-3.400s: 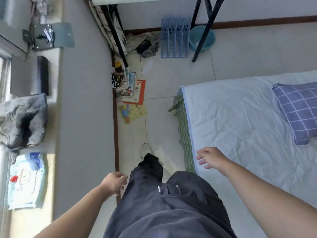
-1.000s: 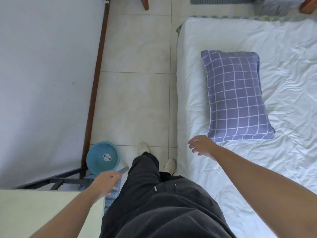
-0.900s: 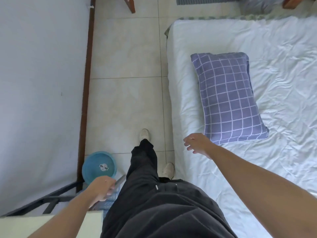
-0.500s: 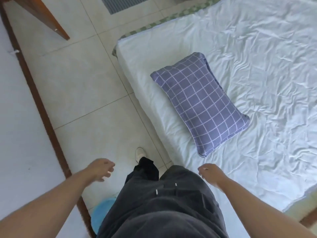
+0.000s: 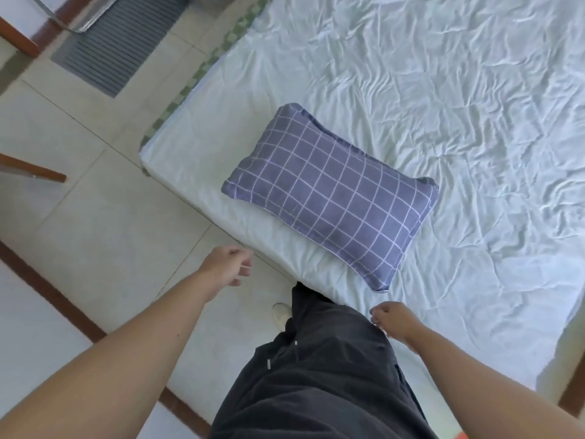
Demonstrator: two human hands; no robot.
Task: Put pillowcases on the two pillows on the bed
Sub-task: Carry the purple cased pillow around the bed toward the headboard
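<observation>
On bed (image 5: 443, 90), at twelve o'clock: checked pillow (image 5: 332, 198), already cased. Left hand (image 5: 228, 264), right hand (image 5: 392, 321): grips loose, empty. Risk: second pillow overlooked, unseen.

Pillow (image 5: 332, 198) on bed (image 5: 474, 106) near its left edge; floor (image 5: 104, 223) left.

Bright, even daylight; no hard source in view. White sheet (image 5: 443, 90) reads near overexposed with a faint blue-green cast, its wrinkles marked only by soft shading. Shadows weak: thin dark line under the pillow (image 5: 332, 198) along its near edge. No glare spots on floor tiles (image 5: 95, 223). Motion blur smears the upper left corner, the grate (image 5: 117, 42) and wood legs there soft. Left hand (image 5: 226, 264) slightly blurred at fingertips. Wide-angle bend stretches forearms at the lower corners.
</observation>
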